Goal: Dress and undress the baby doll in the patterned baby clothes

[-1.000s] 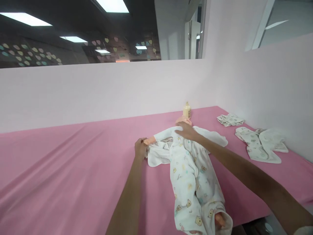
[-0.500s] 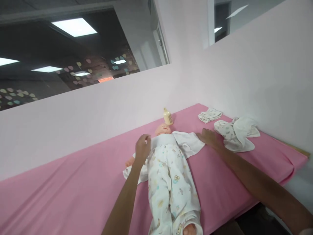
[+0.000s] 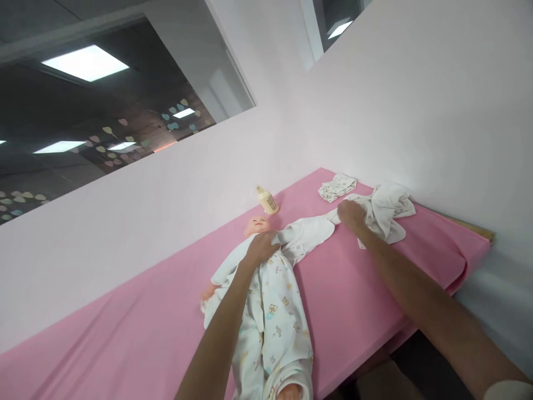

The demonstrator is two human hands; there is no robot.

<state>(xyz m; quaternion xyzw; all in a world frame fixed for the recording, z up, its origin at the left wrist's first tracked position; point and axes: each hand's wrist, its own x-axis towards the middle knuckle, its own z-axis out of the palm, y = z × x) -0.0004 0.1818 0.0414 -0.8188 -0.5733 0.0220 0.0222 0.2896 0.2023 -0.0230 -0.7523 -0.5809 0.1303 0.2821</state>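
A baby doll lies on its back on the pink-covered table, in a white shirt and white patterned trousers. My left hand is closed on the shirt at the doll's chest, just below its head. Farther right, my right hand grips the end of the shirt's sleeve, which is stretched out sideways from the doll. The doll's arm on that side is hidden under the cloth. On the left side, the doll's hand shows past the shirt.
A cream-coloured bottle with a pump top stands behind the doll's head. A folded patterned cloth and a crumpled white cloth lie at the right. White walls border the pink table cover at the back and right.
My left hand has moved right onto the doll's chest and closed on the shirt. My right hand has drawn the sleeve outward, straightening it. The view has shifted and tilted.
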